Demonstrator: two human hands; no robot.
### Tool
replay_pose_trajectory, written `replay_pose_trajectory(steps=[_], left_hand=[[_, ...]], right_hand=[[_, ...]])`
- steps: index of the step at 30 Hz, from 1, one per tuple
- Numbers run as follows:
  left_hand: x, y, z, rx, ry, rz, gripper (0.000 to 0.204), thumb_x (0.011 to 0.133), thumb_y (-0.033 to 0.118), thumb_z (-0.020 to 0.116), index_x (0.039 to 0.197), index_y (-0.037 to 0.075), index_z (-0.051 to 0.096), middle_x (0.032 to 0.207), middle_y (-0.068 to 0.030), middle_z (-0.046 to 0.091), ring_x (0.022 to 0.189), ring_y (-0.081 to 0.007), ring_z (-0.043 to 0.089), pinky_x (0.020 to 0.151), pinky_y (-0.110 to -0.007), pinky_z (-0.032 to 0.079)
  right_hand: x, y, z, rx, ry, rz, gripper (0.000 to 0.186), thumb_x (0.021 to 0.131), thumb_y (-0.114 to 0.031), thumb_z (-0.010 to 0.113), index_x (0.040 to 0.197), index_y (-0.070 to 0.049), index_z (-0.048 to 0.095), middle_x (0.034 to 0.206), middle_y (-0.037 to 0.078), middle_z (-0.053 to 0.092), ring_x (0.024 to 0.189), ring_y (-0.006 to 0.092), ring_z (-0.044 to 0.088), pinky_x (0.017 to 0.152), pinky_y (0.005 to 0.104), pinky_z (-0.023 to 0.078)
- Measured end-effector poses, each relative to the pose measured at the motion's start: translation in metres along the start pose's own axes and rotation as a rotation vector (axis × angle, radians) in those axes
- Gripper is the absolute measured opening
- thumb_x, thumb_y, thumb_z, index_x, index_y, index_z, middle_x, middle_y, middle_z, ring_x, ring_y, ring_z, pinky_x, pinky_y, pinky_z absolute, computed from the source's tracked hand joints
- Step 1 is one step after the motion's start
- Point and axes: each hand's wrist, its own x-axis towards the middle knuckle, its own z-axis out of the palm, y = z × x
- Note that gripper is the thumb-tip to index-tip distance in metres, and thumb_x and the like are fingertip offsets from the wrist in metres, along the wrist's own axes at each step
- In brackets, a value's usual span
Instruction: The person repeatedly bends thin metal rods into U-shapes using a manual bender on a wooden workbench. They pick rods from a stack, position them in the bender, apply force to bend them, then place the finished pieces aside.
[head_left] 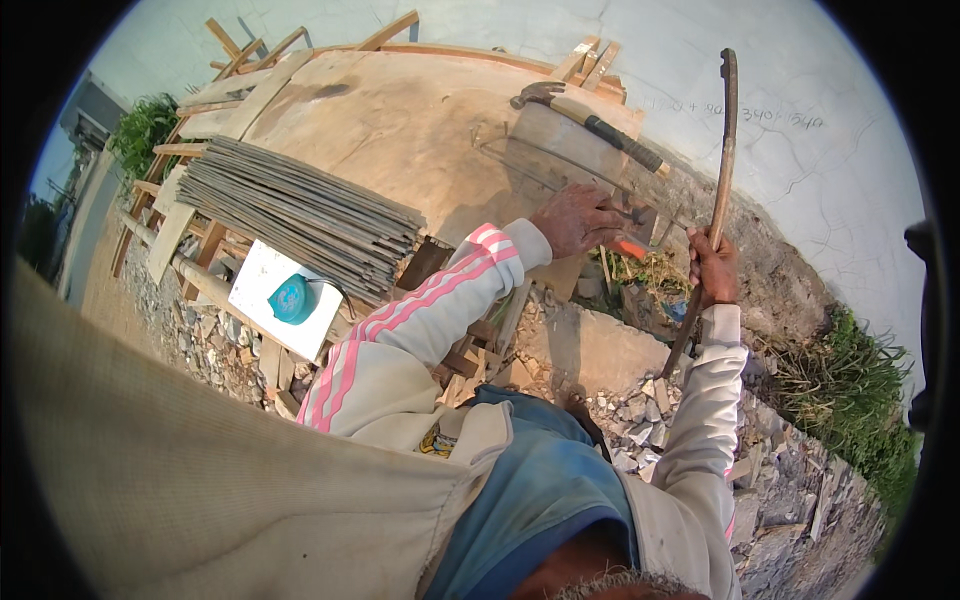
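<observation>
An off-white jacket, its left sleeve pink-striped and ending in a grey cuff, opens over a blue shirt with a darker blue neckband.

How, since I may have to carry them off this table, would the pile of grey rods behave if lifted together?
The rods would probably be heavy together: they look like metal, and many lie piled up. Each seems likely to stay fairly stiff, being nearly straight. They may slide apart, as they look thin and I see no tie.
</observation>
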Motion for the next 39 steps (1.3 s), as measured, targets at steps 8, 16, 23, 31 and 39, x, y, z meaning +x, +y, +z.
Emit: replay_pose_trajectory(steps=[8, 16, 23, 31, 39], left_hand=[[-0.023, 0.001, -0.004, 0.215, -0.114, -0.289, 0.035, 0.090, 0.042, 0.070, 0.108, 0.012, 0.072, 0.113, -0.0112, 0.063, 0.109, -0.0319, 0.057, 0.095, -0.045, 0.044], [-0.028, -0.035, -0.006, 0.507, 0.299, -0.820, 0.062, 0.090, 0.050, 0.065, 0.127, 0.001, 0.063, 0.124, -0.0263, 0.057, 0.118, -0.0441, 0.052, 0.101, -0.051, 0.043], [-0.019, -0.070, 0.030, 0.658, -0.113, -1.136, 0.094, 0.093, 0.073, 0.043, 0.148, -0.003, 0.041, 0.153, -0.0278, 0.040, 0.141, -0.0441, 0.038, 0.120, -0.051, 0.024], [-0.010, -0.083, 0.030, 0.608, -0.171, -1.083, 0.102, 0.091, 0.077, 0.040, 0.151, -0.005, 0.037, 0.158, -0.0249, 0.035, 0.148, -0.0387, 0.030, 0.122, -0.049, 0.017], [-0.014, -0.079, 0.037, 0.668, -0.081, -1.046, 0.107, 0.090, 0.081, 0.036, 0.152, -0.006, 0.033, 0.158, -0.0262, 0.033, 0.149, -0.0374, 0.028, 0.122, -0.048, 0.018]], right_hand=[[0.034, 0.043, 0.007, -0.129, -0.095, -0.106, 0.019, 0.093, -0.020, 0.072, 0.091, -0.004, 0.063, 0.064, -0.002, 0.053, 0.052, 0.0079, 0.044, 0.047, 0.0288, 0.036], [0.040, 0.066, 0.001, -0.366, -0.156, -0.168, 0.024, 0.090, -0.024, 0.071, 0.088, -0.001, 0.063, 0.067, 0.008, 0.055, 0.063, 0.0170, 0.051, 0.061, 0.0370, 0.043], [0.039, 0.058, 0.000, -0.376, -0.220, -0.135, 0.027, 0.090, -0.024, 0.071, 0.088, 0.000, 0.060, 0.068, 0.008, 0.056, 0.062, 0.0178, 0.051, 0.062, 0.0373, 0.044], [0.033, 0.068, 0.004, -0.121, -0.203, -0.075, 0.022, 0.094, -0.019, 0.071, 0.088, -0.001, 0.060, 0.069, -0.001, 0.050, 0.063, 0.0086, 0.044, 0.058, 0.0284, 0.039], [0.035, 0.063, 0.000, -0.130, -0.263, -0.003, 0.018, 0.095, -0.018, 0.069, 0.093, -0.002, 0.062, 0.070, -0.002, 0.054, 0.064, 0.0073, 0.046, 0.058, 0.0270, 0.039]])
